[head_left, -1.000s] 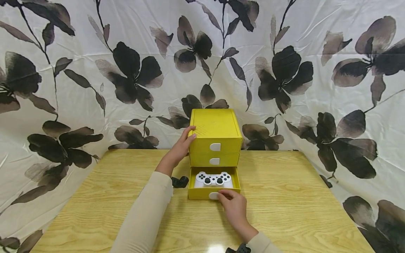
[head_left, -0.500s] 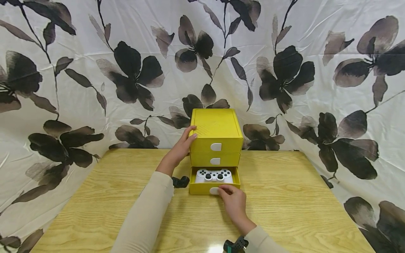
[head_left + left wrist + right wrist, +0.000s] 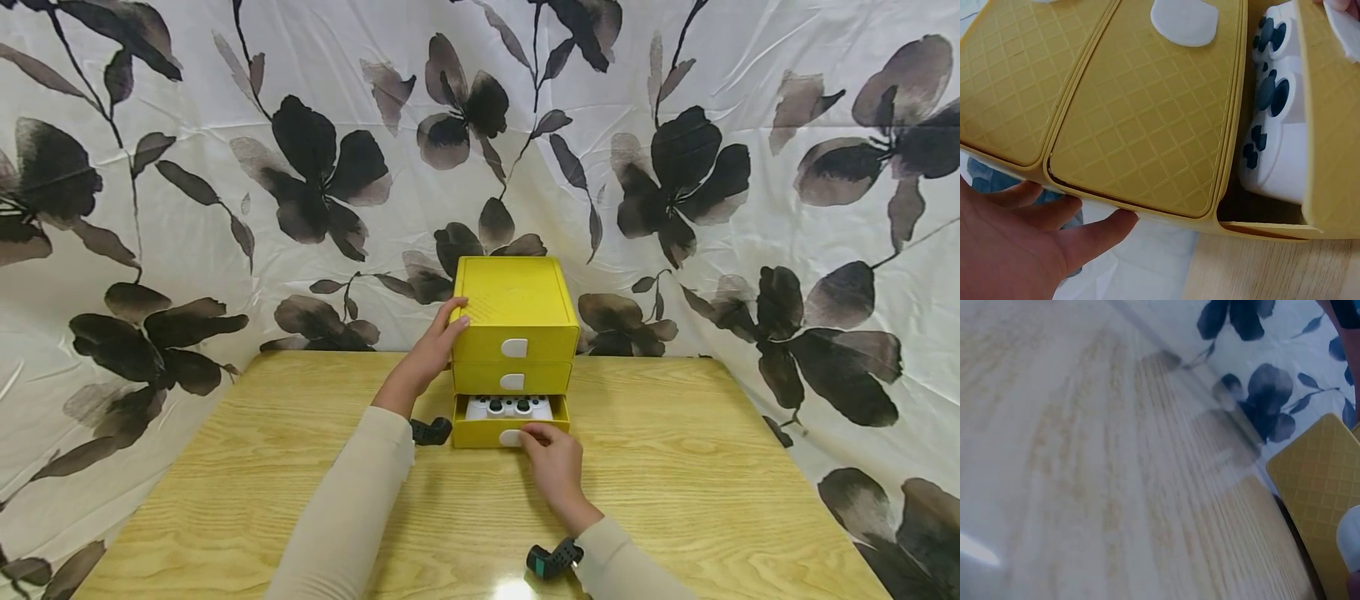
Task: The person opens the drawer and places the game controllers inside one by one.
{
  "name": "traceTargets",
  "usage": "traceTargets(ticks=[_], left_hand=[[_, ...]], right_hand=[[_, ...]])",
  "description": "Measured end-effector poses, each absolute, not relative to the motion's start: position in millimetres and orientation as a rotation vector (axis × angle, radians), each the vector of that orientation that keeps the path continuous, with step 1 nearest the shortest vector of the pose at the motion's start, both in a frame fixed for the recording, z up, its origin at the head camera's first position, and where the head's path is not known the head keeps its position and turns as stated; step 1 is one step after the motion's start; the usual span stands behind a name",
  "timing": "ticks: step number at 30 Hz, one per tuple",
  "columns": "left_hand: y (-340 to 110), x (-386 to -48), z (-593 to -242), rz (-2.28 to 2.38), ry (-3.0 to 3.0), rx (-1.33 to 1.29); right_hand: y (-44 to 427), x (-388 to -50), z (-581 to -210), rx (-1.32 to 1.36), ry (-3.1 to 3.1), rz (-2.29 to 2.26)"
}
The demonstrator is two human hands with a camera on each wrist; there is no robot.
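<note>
A yellow three-drawer unit [image 3: 517, 292] with white tab handles stands on the table. Its bottom drawer [image 3: 477, 436] is partly out, and the two upper drawers are in. Inside lies a white game controller [image 3: 509, 409] with black sticks, its rear part hidden under the unit. My right hand [image 3: 557, 468] pinches the drawer's white tab handle [image 3: 510, 437] between thumb and finger. My left hand [image 3: 429, 354] rests against the unit's left side near the top; in the left wrist view its extended fingers [image 3: 1100, 240] touch the side wall.
Beneath the unit is a wooden table [image 3: 660, 483]. A floral cloth [image 3: 570, 192] hangs behind it and along both sides. Each wrist wears a black strap device, such as the wrist camera [image 3: 553, 559] on the right.
The bottom drawer has slid inward, away from me, with my right hand moving along on its handle. Less of the controller shows now. The left hand has stayed in place on the unit.
</note>
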State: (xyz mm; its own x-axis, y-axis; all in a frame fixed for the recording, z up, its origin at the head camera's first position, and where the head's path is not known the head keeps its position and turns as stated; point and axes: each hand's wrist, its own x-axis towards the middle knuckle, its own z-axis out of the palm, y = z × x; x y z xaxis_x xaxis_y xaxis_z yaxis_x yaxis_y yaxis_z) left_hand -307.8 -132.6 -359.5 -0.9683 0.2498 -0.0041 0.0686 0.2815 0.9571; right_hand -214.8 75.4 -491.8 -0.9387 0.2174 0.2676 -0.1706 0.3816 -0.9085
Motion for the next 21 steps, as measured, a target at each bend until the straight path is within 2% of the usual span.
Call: traceTargets(ticks=[21], left_hand=[[-133.6, -309.6, -362.3, 1.713, 2.486, 0.335]], right_hand=[[73.5, -240.5, -491.4, 0.003, -2.306, 1.517]])
